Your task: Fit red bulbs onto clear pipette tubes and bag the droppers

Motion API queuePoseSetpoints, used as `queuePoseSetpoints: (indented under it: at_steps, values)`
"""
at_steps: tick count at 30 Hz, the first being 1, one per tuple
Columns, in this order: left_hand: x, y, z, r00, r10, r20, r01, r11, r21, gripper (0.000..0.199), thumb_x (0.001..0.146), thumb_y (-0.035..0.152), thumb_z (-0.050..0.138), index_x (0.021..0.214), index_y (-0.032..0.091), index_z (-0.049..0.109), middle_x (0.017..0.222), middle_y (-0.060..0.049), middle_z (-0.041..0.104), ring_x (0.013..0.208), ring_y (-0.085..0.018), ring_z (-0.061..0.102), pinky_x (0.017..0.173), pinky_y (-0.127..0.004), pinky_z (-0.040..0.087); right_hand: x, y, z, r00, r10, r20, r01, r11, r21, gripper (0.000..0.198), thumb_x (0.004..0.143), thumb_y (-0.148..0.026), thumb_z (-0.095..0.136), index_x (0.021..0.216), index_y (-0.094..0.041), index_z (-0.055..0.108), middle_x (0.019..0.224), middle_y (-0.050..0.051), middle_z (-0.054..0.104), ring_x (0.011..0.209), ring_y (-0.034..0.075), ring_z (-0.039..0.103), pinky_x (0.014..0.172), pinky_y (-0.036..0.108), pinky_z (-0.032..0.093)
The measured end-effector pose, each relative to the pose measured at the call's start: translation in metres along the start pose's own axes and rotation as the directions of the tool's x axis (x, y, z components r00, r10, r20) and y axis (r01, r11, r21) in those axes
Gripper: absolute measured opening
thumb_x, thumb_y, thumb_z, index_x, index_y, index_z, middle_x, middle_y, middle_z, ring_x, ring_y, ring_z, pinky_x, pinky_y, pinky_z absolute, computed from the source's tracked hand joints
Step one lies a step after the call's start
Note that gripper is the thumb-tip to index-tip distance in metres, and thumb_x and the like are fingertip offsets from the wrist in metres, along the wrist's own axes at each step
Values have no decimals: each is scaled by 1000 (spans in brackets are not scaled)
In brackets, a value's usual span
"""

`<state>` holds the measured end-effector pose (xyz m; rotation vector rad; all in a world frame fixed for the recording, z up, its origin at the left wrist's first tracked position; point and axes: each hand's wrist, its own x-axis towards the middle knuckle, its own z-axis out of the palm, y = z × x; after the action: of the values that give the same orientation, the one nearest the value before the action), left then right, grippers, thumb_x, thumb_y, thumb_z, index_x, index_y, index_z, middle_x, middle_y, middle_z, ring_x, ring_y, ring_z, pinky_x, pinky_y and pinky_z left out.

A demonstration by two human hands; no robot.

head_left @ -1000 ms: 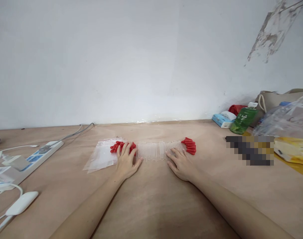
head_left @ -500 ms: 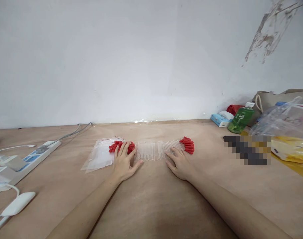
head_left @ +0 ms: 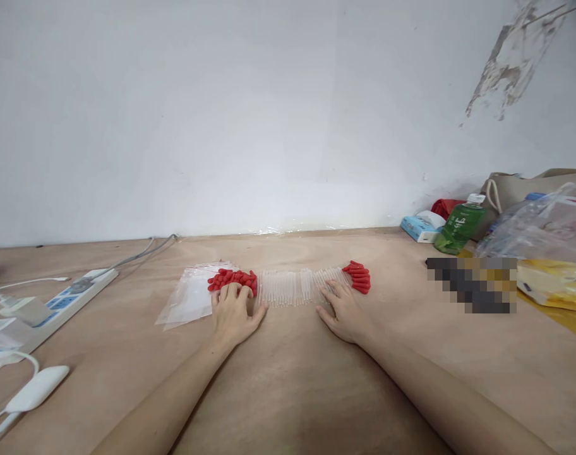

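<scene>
A pile of small red rubber-looking bulbs [head_left: 231, 278] lies in the middle left, partly on a stack of clear plastic zip bags [head_left: 187, 297]. To the right of the pile runs a row of thin clear tubes [head_left: 283, 287] laid side by side. My left hand [head_left: 234, 311] rests at the near side of the pile, fingers bent at the bulbs and thumb apart beside the leftmost tubes. My right hand [head_left: 345, 313] lies over the tubes' right end with fingers spread. Just beyond it, a second fan of red bulbs [head_left: 359, 277] meets the tube ends.
On the left are a power strip [head_left: 74, 303] with plugs and a white cable piece [head_left: 39, 387]. At the right stand a tissue pack [head_left: 419, 229], a green bottle [head_left: 461, 222] and plastic bags [head_left: 529, 230]. A blurred dark object [head_left: 477, 287] lies before them. A wall closes off the back.
My left hand has drawn back toward me and its fingers have bent, showing more of the red pile. The right hand has barely moved.
</scene>
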<state>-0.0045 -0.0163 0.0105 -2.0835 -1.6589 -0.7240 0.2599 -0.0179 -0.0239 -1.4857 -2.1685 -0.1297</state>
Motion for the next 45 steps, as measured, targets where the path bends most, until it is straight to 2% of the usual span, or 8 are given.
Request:
queuePoseSetpoints:
  at_steps: [7, 15, 19, 24, 27, 30, 37, 45]
  values:
    - [-3, 8, -3, 996, -32, 88, 31, 999, 18, 29, 76, 42, 50, 61, 19, 58, 76, -6, 51, 79, -23, 46, 75, -41, 31, 0, -1, -1, 1000, -19, 19, 19, 1000, 1, 41, 83, -37, 40, 114, -15, 55, 125, 14, 47, 117, 26, 39, 97, 45, 29]
    - [-4, 13, -4, 981, -69, 184, 57, 996, 67, 24, 74, 32, 46, 62, 17, 61, 74, -9, 56, 78, -25, 49, 73, -42, 30, -1, -1, -2, 1000, -1, -13, 1, 1000, -18, 41, 81, -38, 44, 112, -16, 56, 124, 14, 47, 115, 27, 41, 95, 45, 32]
    - [-2, 13, -8, 989, -56, 134, 48, 997, 60, 23, 77, 30, 45, 66, 16, 60, 75, -9, 57, 80, -26, 49, 74, -42, 30, -1, -3, -6, 999, 8, -37, -9, 999, -30, 37, 80, -38, 45, 105, -16, 59, 122, 15, 49, 111, 27, 43, 93, 45, 33]
    - [-3, 27, -11, 994, 99, -36, -103, 982, -160, 19, 84, 28, 41, 79, 17, 55, 84, -7, 59, 85, -22, 50, 80, -39, 28, -1, -6, -9, 1000, 11, 0, -11, 999, -42, 36, 82, -38, 43, 106, -16, 59, 124, 14, 48, 114, 27, 42, 95, 44, 31]
    - [-6, 34, -4, 974, 228, 3, -217, 929, -300, 16, 86, 25, 39, 81, 17, 52, 81, -4, 60, 83, -19, 51, 80, -36, 30, -1, -4, -6, 1000, 10, 2, -10, 999, -50, 39, 82, -39, 42, 110, -16, 57, 126, 14, 46, 115, 27, 41, 96, 46, 29]
    - [-8, 33, 5, 955, 291, 52, -249, 887, -389, 17, 88, 23, 38, 79, 18, 51, 76, -2, 60, 76, -17, 53, 77, -34, 33, 0, -2, -3, 999, 3, -49, -4, 1000, -29, 43, 80, -41, 44, 114, -17, 54, 124, 14, 47, 114, 27, 42, 96, 47, 28]
    - [-8, 29, 14, 930, 367, 18, -328, 851, -411, 24, 90, 23, 37, 104, 18, 56, 84, -5, 64, 78, -18, 55, 72, -32, 37, 1, -11, -8, 977, -174, -123, 186, 978, 95, 42, 80, -38, 48, 117, -19, 52, 112, 10, 57, 105, 22, 48, 97, 43, 25]
    - [-8, 43, 15, 896, 442, 39, -375, 802, -465, 26, 89, 21, 37, 104, 21, 59, 90, -7, 63, 85, -19, 54, 77, -35, 39, 3, -30, -17, 950, -302, -75, 309, 943, 122, 27, 89, -30, 39, 100, -28, 63, 75, 1, 66, 80, 15, 54, 97, 42, 21]
